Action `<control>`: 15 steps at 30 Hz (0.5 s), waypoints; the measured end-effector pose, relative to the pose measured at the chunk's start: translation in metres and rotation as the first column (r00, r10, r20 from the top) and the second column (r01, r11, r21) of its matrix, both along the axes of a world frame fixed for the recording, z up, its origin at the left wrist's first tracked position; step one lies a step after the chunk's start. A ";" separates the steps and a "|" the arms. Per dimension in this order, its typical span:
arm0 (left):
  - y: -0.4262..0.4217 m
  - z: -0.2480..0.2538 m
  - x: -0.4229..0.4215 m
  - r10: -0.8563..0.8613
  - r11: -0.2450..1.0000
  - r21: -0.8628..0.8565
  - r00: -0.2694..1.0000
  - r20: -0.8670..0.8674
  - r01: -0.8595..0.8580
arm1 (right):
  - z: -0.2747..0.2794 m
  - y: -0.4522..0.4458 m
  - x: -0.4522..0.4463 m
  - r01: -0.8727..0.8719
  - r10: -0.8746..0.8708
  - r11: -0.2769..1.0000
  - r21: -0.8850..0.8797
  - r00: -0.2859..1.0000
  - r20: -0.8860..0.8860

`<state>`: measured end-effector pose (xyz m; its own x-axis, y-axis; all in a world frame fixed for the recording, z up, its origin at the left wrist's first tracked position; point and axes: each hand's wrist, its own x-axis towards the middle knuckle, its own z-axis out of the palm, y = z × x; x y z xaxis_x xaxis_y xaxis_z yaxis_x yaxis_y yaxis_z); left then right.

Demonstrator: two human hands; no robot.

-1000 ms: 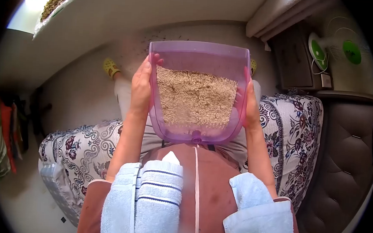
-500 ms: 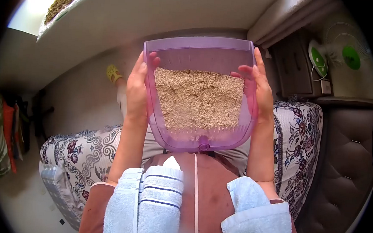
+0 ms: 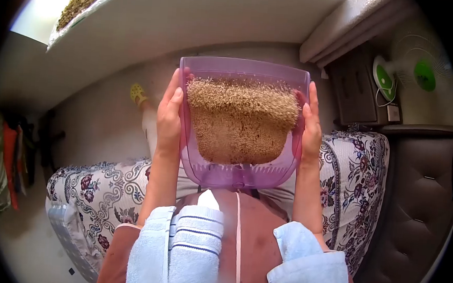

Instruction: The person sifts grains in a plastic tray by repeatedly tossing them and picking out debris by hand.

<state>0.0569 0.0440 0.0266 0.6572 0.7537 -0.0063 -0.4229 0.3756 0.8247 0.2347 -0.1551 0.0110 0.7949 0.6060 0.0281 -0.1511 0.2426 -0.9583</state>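
A translucent purple scoop-shaped tray (image 3: 245, 66) is held up in front of my body, between both hands. Its left wall is in the grip of my left hand (image 3: 170, 112), thumb outside and fingertips partly hidden behind the plastic. My right hand (image 3: 312, 127) clasps the opposite wall the same way. Inside, a mass of small tan grains (image 3: 240, 127) is lifted and blurred toward the far side, with a darker layer nearer me. A comb-like row of teeth and a round knob show at the tray's near end.
I sit on a bed with a patterned cover (image 3: 107, 188). A brown padded headboard (image 3: 414, 205) stands at right, near a dark cabinet (image 3: 351, 89) and a green-and-white fan (image 3: 425, 76). A light blue towel (image 3: 196, 248) hangs over my chest. Clothes (image 3: 8, 159) hang at far left.
The tray has dropped slightly toward me and tilted. The grains, flat and settled before, are now heaped and flying up at the far side. Both hands keep their hold.
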 end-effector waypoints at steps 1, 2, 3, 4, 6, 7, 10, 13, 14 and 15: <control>-0.002 -0.011 -0.004 -0.019 1.000 0.002 0.999 -0.036 0.019 | -0.009 -0.005 -0.004 0.007 -0.007 1.000 0.018 0.999 -0.045; -0.002 -0.019 -0.006 -0.038 0.999 0.009 0.997 -0.068 0.039 | -0.016 -0.007 -0.008 0.018 -0.014 0.999 0.043 0.996 -0.088; -0.001 -0.026 -0.007 -0.045 0.999 0.005 0.994 -0.100 0.046 | -0.019 -0.008 -0.010 0.016 -0.017 1.000 -0.008 0.997 -0.078; -0.001 -0.031 -0.007 -0.052 0.999 0.006 0.991 -0.127 0.053 | -0.020 -0.008 -0.010 0.016 -0.019 0.998 -0.054 0.998 -0.062; 0.003 -0.025 -0.003 -0.041 0.996 0.072 0.986 -0.160 0.053 | -0.013 -0.006 -0.008 0.044 -0.045 0.996 -0.083 0.999 -0.010; 0.008 -0.016 -0.002 -0.020 0.990 0.135 0.985 -0.171 0.043 | -0.004 -0.003 -0.006 0.069 -0.068 0.995 -0.066 0.997 0.020; 0.010 0.038 0.005 0.017 0.971 0.236 0.998 0.068 -0.033 | 0.054 0.004 -0.012 0.039 -0.032 0.975 0.219 0.999 -0.031; 0.010 0.046 0.003 -0.036 0.981 0.191 0.991 0.129 0.010 | 0.041 0.009 -0.011 0.089 -0.101 0.978 0.189 0.993 0.053; 0.011 0.030 0.004 -0.004 0.987 0.159 0.999 0.044 -0.003 | 0.023 0.016 -0.013 0.201 -0.209 0.974 0.104 0.975 0.073; 0.018 0.007 -0.001 -0.026 0.970 0.240 0.998 -0.052 0.037 | 0.001 0.006 -0.009 0.099 -0.105 0.990 0.096 0.993 0.058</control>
<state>0.0558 0.0619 0.0340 0.6840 0.7158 0.1406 -0.3715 0.1760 0.9116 0.2255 -0.1491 0.0120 0.8471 0.5147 0.1326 -0.0610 0.3420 -0.9377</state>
